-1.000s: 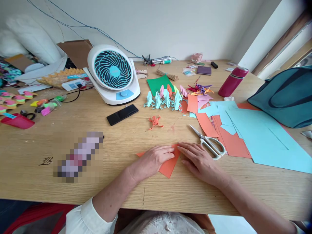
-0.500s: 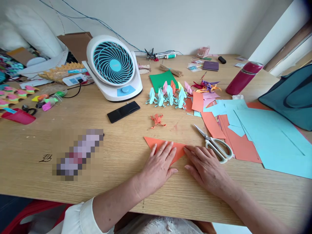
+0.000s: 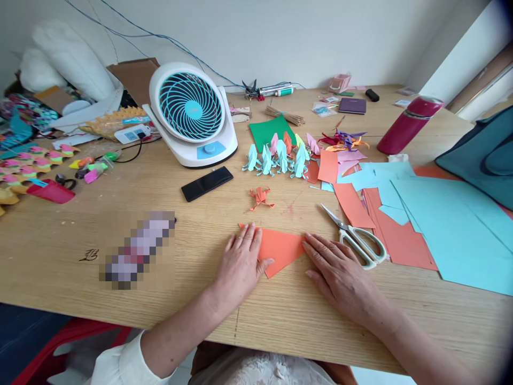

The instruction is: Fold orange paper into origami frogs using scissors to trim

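Note:
An orange paper folded into a triangle (image 3: 280, 248) lies on the wooden table, one point toward me. My left hand (image 3: 240, 256) rests flat over its left part, fingers stretched out and thumb on the paper. At its right corner, the fingertips of my right hand (image 3: 336, 272) touch the edge, with the hand lying open on the table. Just beyond the triangle sits a small orange folded figure (image 3: 261, 198). Scissors (image 3: 355, 235) with white handles lie partly open beside my right hand.
Farther back stand several light blue folded figures (image 3: 282, 158) near a green sheet (image 3: 266, 131). A black phone (image 3: 207, 183) and a fan (image 3: 192, 112) are at the left. Light blue sheets (image 3: 457, 230), a red bottle (image 3: 411, 125) and a teal bag (image 3: 481, 155) are at the right.
My left hand has slid left along the folded paper, uncovering its middle and lower point. My right hand has stayed at the right corner. The view has shifted slightly.

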The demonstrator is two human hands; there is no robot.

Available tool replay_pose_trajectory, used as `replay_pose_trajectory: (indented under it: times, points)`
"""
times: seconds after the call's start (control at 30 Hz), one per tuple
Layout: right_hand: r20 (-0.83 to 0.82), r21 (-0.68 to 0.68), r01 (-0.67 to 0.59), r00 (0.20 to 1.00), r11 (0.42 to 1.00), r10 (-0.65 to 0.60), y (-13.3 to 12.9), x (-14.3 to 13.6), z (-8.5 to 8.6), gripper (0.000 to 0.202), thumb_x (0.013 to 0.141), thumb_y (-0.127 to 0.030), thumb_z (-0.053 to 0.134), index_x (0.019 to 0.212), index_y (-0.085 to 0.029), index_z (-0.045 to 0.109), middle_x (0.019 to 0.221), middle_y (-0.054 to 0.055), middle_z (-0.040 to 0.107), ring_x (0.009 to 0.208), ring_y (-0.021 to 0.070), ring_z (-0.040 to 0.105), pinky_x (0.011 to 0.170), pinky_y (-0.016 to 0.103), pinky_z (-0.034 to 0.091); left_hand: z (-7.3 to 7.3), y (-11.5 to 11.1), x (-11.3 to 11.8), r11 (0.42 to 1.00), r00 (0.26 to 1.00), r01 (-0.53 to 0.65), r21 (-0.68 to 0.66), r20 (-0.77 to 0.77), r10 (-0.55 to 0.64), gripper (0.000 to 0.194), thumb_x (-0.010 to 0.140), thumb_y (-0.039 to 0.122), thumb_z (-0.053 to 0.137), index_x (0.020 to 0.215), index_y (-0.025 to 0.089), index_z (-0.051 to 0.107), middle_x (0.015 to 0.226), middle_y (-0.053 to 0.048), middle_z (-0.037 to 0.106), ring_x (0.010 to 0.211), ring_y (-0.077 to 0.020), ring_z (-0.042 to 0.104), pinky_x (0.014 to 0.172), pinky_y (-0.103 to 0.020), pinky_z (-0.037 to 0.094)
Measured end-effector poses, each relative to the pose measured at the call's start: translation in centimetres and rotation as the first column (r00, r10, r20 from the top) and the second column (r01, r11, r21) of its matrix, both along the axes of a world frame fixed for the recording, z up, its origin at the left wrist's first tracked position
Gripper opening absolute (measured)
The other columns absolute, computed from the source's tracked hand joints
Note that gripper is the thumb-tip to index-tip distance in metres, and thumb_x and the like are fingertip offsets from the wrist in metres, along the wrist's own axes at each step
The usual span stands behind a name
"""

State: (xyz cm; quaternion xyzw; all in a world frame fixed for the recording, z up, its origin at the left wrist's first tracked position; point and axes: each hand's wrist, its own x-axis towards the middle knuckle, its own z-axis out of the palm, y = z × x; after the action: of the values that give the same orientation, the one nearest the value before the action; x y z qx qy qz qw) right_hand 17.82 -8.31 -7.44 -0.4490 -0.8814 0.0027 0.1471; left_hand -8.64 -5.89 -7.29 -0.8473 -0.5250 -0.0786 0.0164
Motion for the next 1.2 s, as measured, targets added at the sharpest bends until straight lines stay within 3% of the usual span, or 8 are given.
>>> replay_pose_trajectory:
  times: [0.17,0.33,0.43,0.57,0.67,0.8,1.07,1.2]
  points:
    - [-0.009,0.003,0.005,1.0,1.0,-0.005,-0.2,0.0,0.0,0.052,0.102,-0.033,0.044,0.151,-0.014,0.039,0.155,0.013,0.044,0.137,0.0331,0.048,0.102,0.054,0.044,0.1,0.5,-0.8,0.999,0.999,-0.039,0.0,-0.01,0.039,0.051,0.102,0.038,0.042,0.142,0.008,0.048,0.151,-0.02,0.047,0.139,-0.0346,0.046,0.108,-0.053,0.042]
    - [-0.041,0.029,-0.002,0.999,1.0,0.003,-0.3,0.2,0.5,0.043,0.102,-0.03,0.046,0.141,-0.014,0.052,0.146,0.013,0.055,0.125,0.0322,0.056,0.093,0.051,0.046,1.2,0.8,-1.0,1.0,1.0,-0.016,-0.022,-0.01,0.016,0.046,0.101,0.036,0.045,0.14,0.012,0.051,0.151,-0.019,0.047,0.139,-0.0362,0.046,0.11,-0.06,0.037]
    - [-0.078,0.029,0.009,0.997,1.0,-0.007,-0.1,0.4,0.6,0.036,0.102,-0.027,0.047,0.134,-0.016,0.058,0.138,0.012,0.062,0.112,0.0305,0.061,0.088,0.048,0.045,2.2,0.6,-1.5,0.991,0.993,0.118,-0.058,0.03,-0.117,0.047,0.101,0.036,0.048,0.143,0.015,0.048,0.154,-0.017,0.044,0.143,-0.0334,0.04,0.115,-0.061,0.03]
    - [-0.121,0.021,0.006,0.993,1.0,-0.004,0.3,0.7,0.7,0.03,0.101,-0.026,0.05,0.128,-0.016,0.061,0.13,0.011,0.067,0.104,0.0279,0.062,0.088,0.046,0.044,2.9,0.0,-2.1,0.9,0.918,0.394,-0.186,0.118,-0.378,0.058,0.095,0.042,0.06,0.146,0.019,0.045,0.157,-0.013,0.04,0.147,-0.0276,0.035,0.12,-0.053,0.029]
    - [-0.123,0.026,0.005,0.992,1.0,-0.002,0.6,0.8,0.7,0.028,0.101,-0.025,0.051,0.126,-0.016,0.062,0.128,0.01,0.067,0.104,0.0269,0.061,0.09,0.045,0.044,3.0,-0.2,-2.3,0.882,0.905,0.422,-0.211,0.154,-0.396,0.066,0.086,0.045,0.071,0.143,0.02,0.048,0.154,-0.013,0.045,0.145,-0.029,0.038,0.119,-0.052,0.03]
    - [-0.12,0.027,-0.005,0.993,1.0,0.008,0.7,0.9,0.6,0.026,0.101,-0.025,0.053,0.123,-0.016,0.063,0.127,0.01,0.067,0.103,0.026,0.061,0.09,0.044,0.044,3.0,-0.3,-2.5,0.885,0.896,0.437,-0.163,0.168,-0.411,0.063,0.085,0.046,0.072,0.139,0.02,0.052,0.145,-0.012,0.055,0.136,-0.0295,0.049,0.116,-0.053,0.035]
    - [-0.117,0.063,-0.025,0.993,0.998,0.033,0.8,0.9,0.7,0.023,0.101,-0.024,0.052,0.119,-0.015,0.064,0.124,0.01,0.069,0.099,0.0249,0.062,0.084,0.043,0.045,2.5,-0.8,-2.2,0.851,0.842,0.517,0.095,0.121,-0.526,0.027,0.099,0.035,0.055,0.108,0.013,0.067,0.126,-0.013,0.068,0.125,-0.0298,0.06,0.107,-0.048,0.049]
    - [-0.116,0.07,-0.034,0.992,0.997,0.042,0.8,0.8,1.0,0.023,0.102,-0.024,0.051,0.118,-0.014,0.065,0.122,0.01,0.069,0.1,0.0251,0.062,0.083,0.042,0.045,2.5,-1.2,-1.8,0.843,0.833,0.526,0.11,0.137,-0.537,0.023,0.099,0.033,0.055,0.103,0.014,0.067,0.124,-0.012,0.069,0.125,-0.0282,0.06,0.106,-0.045,0.052]
